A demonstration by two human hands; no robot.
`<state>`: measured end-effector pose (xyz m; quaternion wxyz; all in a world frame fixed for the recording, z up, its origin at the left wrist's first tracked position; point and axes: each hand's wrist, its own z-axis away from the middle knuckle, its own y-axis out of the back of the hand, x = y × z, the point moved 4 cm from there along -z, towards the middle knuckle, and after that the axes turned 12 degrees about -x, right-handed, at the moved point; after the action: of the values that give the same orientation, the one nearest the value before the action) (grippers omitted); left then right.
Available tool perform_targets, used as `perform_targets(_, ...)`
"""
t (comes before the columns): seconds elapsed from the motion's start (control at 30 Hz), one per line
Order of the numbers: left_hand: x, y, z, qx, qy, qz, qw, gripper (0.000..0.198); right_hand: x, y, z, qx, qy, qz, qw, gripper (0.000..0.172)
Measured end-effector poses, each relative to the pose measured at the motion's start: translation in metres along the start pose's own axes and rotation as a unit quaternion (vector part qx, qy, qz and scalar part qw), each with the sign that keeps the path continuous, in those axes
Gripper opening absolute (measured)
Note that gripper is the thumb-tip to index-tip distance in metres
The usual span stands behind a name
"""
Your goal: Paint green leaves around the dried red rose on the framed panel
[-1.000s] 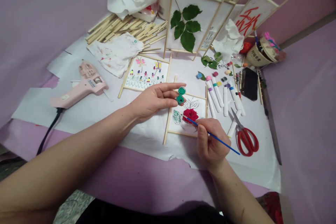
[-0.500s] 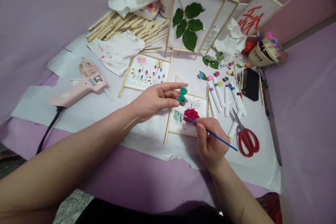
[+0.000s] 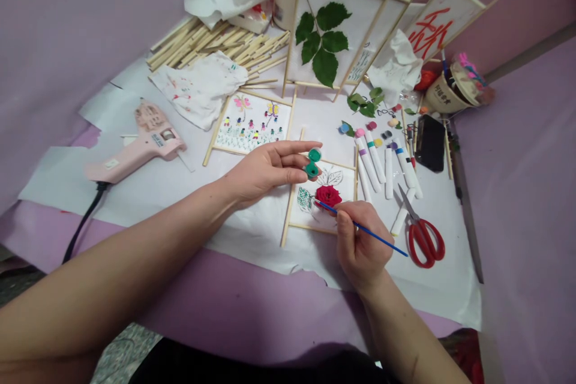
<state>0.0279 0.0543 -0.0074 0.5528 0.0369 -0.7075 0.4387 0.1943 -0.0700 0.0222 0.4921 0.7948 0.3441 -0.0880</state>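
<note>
Between its thumb and fingers, my left hand [image 3: 270,171] holds a small open paint pot [image 3: 312,170] with green paint, its lid tilted back. My right hand [image 3: 365,240] is closed round a thin blue paintbrush [image 3: 373,234]. The brush tip is at the left edge of a red rose [image 3: 327,197] in a stick-framed picture [image 3: 299,219]. Beside the rose, a drawn leaf [image 3: 305,199] is dabbed with green; another leaf outline [image 3: 332,176] above is unpainted. Whether the tip touches the sheet I cannot tell.
Red-handled scissors [image 3: 425,241] and white markers [image 3: 369,162] lie to the right. A pink glue gun [image 3: 144,147] lies left, near a stained cloth [image 3: 202,87] and wooden sticks [image 3: 216,48]. Standing framed panels [image 3: 360,18], a phone [image 3: 431,143] and a cup [image 3: 450,93] are behind.
The brush tip has shifted slightly right, away from the green leaf and toward the rose. My left hand and the paint pot have stayed almost still.
</note>
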Motion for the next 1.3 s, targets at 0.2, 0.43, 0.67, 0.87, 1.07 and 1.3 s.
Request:
perform_targets(0.2,-0.0001,0.0007,0.0004,0.009,0.004,-0.005,1.000,0.048,0.0007,0.0012,0.0011,0.002,-0.009,-0.007,1.000,0.013)
perform_targets(0.43,0.0000,0.0005,0.0000,0.008,0.007,-0.008,1.000,0.049,0.0007,-0.0003,0.0000,0.001,0.000,0.000,1.000,0.013)
perform_targets(0.67,-0.0002,0.0012,0.0005,0.005,0.004,-0.005,1.000,0.049,-0.0003,-0.0002,0.0009,0.000,-0.006,-0.020,1.000,0.013)
perform_targets(0.87,0.0003,0.0001,0.0001,0.005,0.007,-0.005,1.000,0.049,0.0013,-0.0012,0.0013,0.001,-0.014,-0.019,1.000,0.012)
perform_targets(1.07,0.0009,0.0000,-0.0001,0.007,0.007,-0.008,1.000,0.048,0.0008,-0.0010,0.0019,-0.005,-0.015,-0.046,0.999,0.013)
perform_targets(1.3,0.0006,-0.0003,-0.0001,0.010,0.010,-0.009,1.000,0.049,0.0028,-0.0016,0.0021,0.005,-0.017,-0.039,0.999,0.013)
